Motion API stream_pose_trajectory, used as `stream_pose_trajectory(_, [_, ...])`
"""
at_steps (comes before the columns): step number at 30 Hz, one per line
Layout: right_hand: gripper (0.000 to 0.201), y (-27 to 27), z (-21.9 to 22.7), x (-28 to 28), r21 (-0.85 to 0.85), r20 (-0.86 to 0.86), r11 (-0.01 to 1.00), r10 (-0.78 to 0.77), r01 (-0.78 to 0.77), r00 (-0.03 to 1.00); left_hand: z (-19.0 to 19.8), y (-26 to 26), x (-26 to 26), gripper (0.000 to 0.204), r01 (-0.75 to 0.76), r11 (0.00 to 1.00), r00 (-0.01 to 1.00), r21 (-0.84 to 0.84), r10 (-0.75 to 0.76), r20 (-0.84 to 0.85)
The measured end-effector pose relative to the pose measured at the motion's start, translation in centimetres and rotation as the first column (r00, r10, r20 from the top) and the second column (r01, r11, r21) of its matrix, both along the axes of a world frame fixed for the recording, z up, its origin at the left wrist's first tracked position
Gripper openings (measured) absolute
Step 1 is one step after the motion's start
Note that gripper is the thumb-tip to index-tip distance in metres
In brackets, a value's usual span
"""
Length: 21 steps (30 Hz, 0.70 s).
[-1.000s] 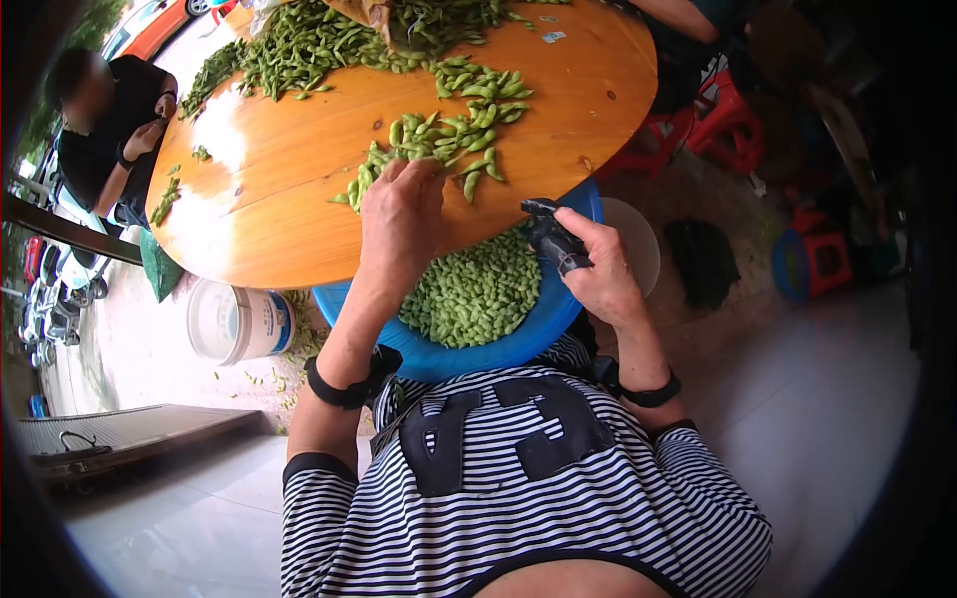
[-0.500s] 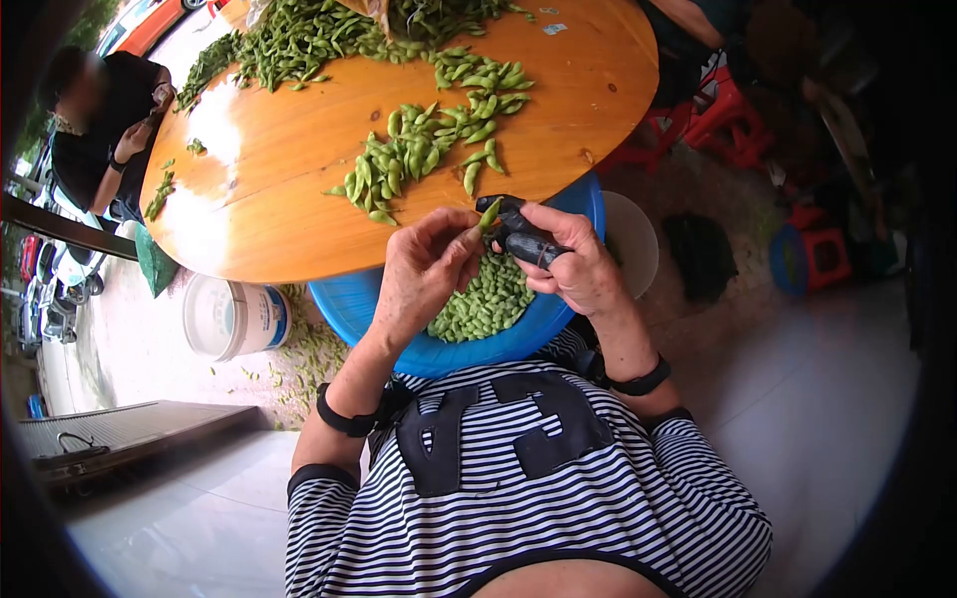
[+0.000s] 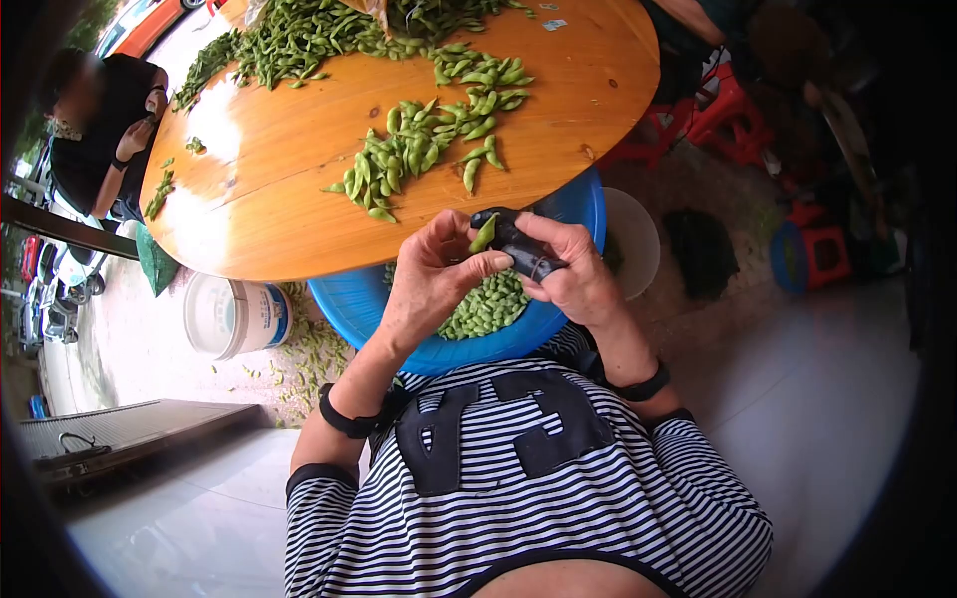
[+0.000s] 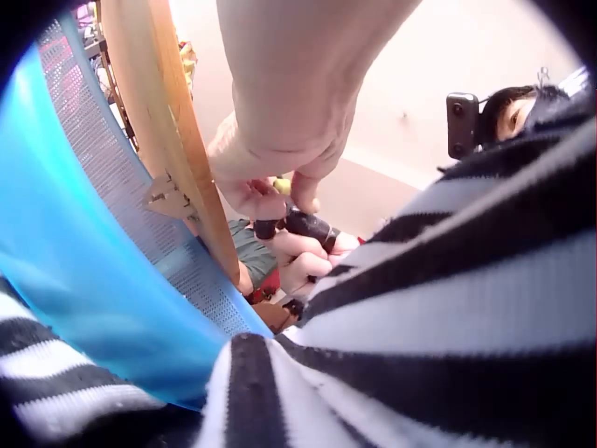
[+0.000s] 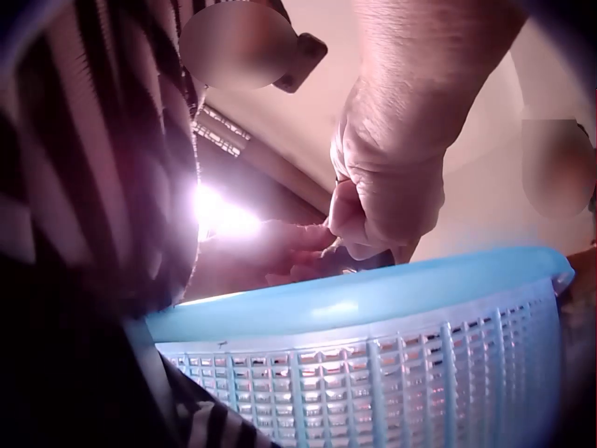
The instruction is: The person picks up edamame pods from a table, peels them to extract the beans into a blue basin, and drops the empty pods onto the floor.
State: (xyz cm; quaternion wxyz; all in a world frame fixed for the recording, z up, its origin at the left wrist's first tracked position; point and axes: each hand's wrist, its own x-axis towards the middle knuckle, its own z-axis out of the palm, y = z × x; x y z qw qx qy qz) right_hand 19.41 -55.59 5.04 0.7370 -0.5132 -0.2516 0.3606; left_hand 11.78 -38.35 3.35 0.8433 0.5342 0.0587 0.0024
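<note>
In the head view my left hand (image 3: 429,277) pinches a green soybean pod (image 3: 483,234) between thumb and fingers. My right hand (image 3: 578,271) meets it from the other side, its thumb and a finger wrapped in black covers (image 3: 530,263) that grip the pod. Both hands are over a blue basket (image 3: 337,304) partly filled with shelled green beans (image 3: 486,307). From the left wrist view, a bit of the pod (image 4: 283,187) shows above the black-covered fingers. The right wrist view has the hands just above the basket's rim (image 5: 373,297), the pod hidden.
Loose pods (image 3: 409,149) lie on the wooden table (image 3: 269,219), with a larger heap (image 3: 309,45) behind. A white bucket (image 3: 221,319) stands on the floor at left. Red stools (image 3: 733,118) are at right. Another person (image 3: 100,130) sits at the table's left.
My left hand has come back from the pods on the table, bringing one pod to the right hand over the basket. The pod has since tilted and sunk lower between the fingers.
</note>
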Motion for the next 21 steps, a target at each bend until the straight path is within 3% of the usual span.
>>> stream_pose_trajectory(1, [0.041,0.4,0.6,-0.5,-0.145,0.194,0.983,-0.082,0.111,0.978,-0.1,-0.1,0.0,0.014,-0.069,0.993,0.997,0.092,0.066,0.028])
stream_pose_trajectory(2, [0.041,0.5,0.5,-0.6,-0.146,0.194,0.983,-0.081,0.111,0.978,-0.3,-0.2,0.1,0.019,-0.139,0.974,0.990,0.181,0.130,0.062])
stream_pose_trajectory(3, [0.043,0.7,0.2,-0.7,-0.144,0.344,0.972,-0.127,0.186,0.930,-0.8,-0.1,0.1,0.013,-0.183,0.939,0.982,0.290,0.161,0.098])
stream_pose_trajectory(4, [0.044,0.8,0.1,-0.8,-0.130,0.486,0.957,-0.167,0.260,0.858,-1.1,-0.1,0.2,0.013,-0.182,0.940,0.982,0.290,0.161,0.097])
stream_pose_trajectory(5, [0.044,0.9,0.1,-0.9,-0.131,0.486,0.957,-0.167,0.261,0.858,-1.3,-0.2,0.4,0.011,-0.315,0.789,0.942,0.528,0.190,0.278])
stream_pose_trajectory(6, [0.044,0.9,0.2,-1.0,-0.156,0.561,0.942,-0.164,0.298,0.811,-1.1,-0.3,0.5,0.012,-0.457,0.563,0.878,0.688,0.158,0.453])
stream_pose_trajectory(7, [0.045,1.0,0.2,-1.0,-0.177,0.632,0.925,-0.155,0.336,0.759,-0.8,-0.3,0.5,0.012,-0.456,0.564,0.878,0.688,0.158,0.453])
stream_pose_trajectory(9, [0.045,0.9,0.2,-1.0,-0.152,0.616,0.928,-0.180,0.341,0.767,0.2,-0.1,0.1,0.018,-0.229,0.742,0.970,0.630,0.119,0.213])
stream_pose_trajectory(10, [0.044,0.9,0.2,-0.9,-0.127,0.599,0.930,-0.206,0.345,0.774,0.2,0.2,0.1,0.018,-0.230,0.741,0.970,0.630,0.119,0.214])
stream_pose_trajectory(12, [0.043,0.6,-0.4,-0.8,-0.136,0.557,0.940,-0.188,0.312,0.809,0.3,1.3,0.3,0.028,0.079,0.963,0.997,0.256,-0.071,-0.040])
stream_pose_trajectory(13, [0.041,0.5,-0.6,-0.8,-0.144,0.514,0.949,-0.169,0.279,0.841,0.2,2.0,0.3,0.031,0.166,0.964,0.986,0.207,-0.155,-0.069])
stream_pose_trajectory(17, [0.037,0.6,-0.5,-1.2,-0.194,0.588,0.932,-0.138,0.305,0.797,0.3,1.2,0.1,0.026,0.175,0.974,0.979,0.145,-0.157,-0.128])
stream_pose_trajectory(19, [0.037,1.1,0.3,-2.1,-0.206,0.761,0.865,-0.153,0.459,0.631,0.8,0.1,0.1,0.018,0.076,0.993,0.987,0.089,-0.062,-0.148])
stream_pose_trajectory(20, [0.037,1.3,0.4,-2.5,-0.206,0.761,0.865,-0.153,0.459,0.630,0.8,-0.1,0.0,0.018,0.076,0.993,0.987,0.089,-0.062,-0.147])
stream_pose_trajectory(21, [0.039,1.6,0.4,-3.0,-0.180,0.811,0.854,-0.152,0.488,0.566,0.6,-0.3,-0.1,0.015,0.047,0.983,0.992,0.175,-0.025,-0.125])
